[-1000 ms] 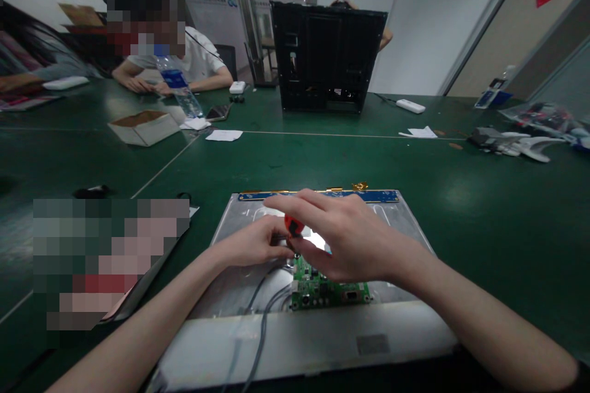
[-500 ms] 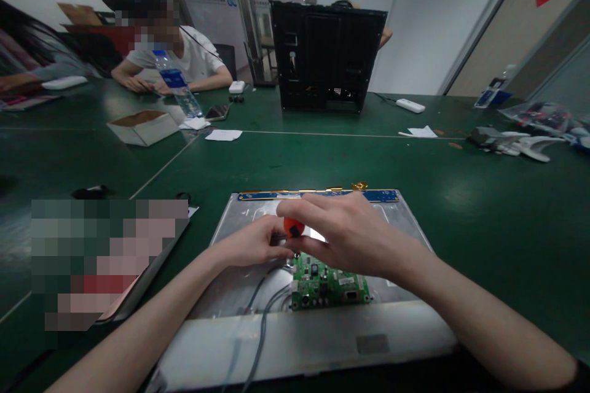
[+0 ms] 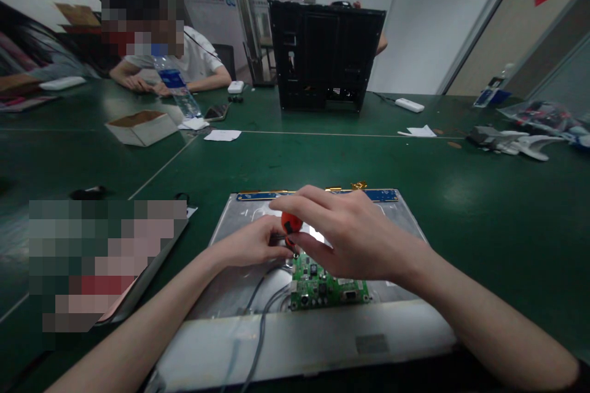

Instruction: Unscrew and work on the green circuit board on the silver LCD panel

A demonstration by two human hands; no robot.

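Note:
A silver display panel (image 3: 221, 287) lies in front of me with a green circuit board (image 3: 329, 291) on it. Upright over the board's far left corner stands a screwdriver with a red and black handle (image 3: 291, 222). My right hand (image 3: 343, 230) has its thumb and fingers around that handle from the right. Low on the screwdriver, my left hand (image 3: 253, 241) is closed close to the shaft and the board's corner; the tip is hidden. Grey cables (image 3: 263, 334) run from the board's left side toward me. A blue strip board (image 3: 385, 195) lines the panel's far edge.
Farther back stands a black monitor housing (image 3: 325, 55). A white open box (image 3: 145, 129), a water bottle (image 3: 182, 95) and a phone (image 3: 216, 112) are at the left. Gloves (image 3: 511, 141) lie at the right. A person (image 3: 203, 55) sits across the table.
My right hand's fingers have shifted slightly on the screwdriver handle, which leans a little more to the left. My left hand stays in place.

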